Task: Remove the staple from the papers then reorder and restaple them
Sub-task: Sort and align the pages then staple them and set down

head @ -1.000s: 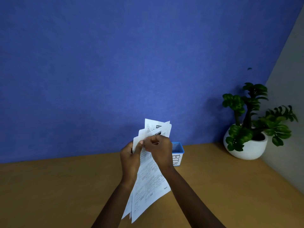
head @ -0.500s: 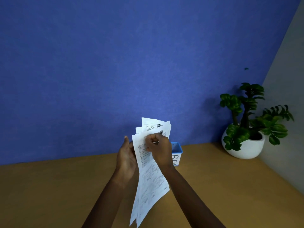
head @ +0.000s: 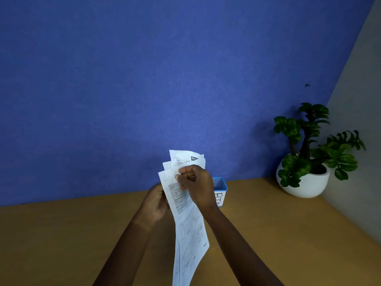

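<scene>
Several printed white papers (head: 190, 228) hang upright in front of me above the wooden desk, their top corners fanned apart. My right hand (head: 195, 186) pinches the upper part of the sheets, fingers curled over the front, with a thin metallic bit showing between them. My left hand (head: 156, 202) is behind the left edge of the papers, holding them from the back; its fingertips are hidden by the sheets. No stapler or staple remover is in view.
A small blue-rimmed white bin (head: 220, 193) with black lettering stands on the desk (head: 61, 244) just behind my right hand. A potted green plant (head: 305, 176) in a white bowl sits at the back right corner. A blue wall (head: 144, 79) rises behind the desk.
My left hand has slid down from the top corner to behind the left edge of the papers. The front sheet has shifted lower and the stack has turned more edge-on.
</scene>
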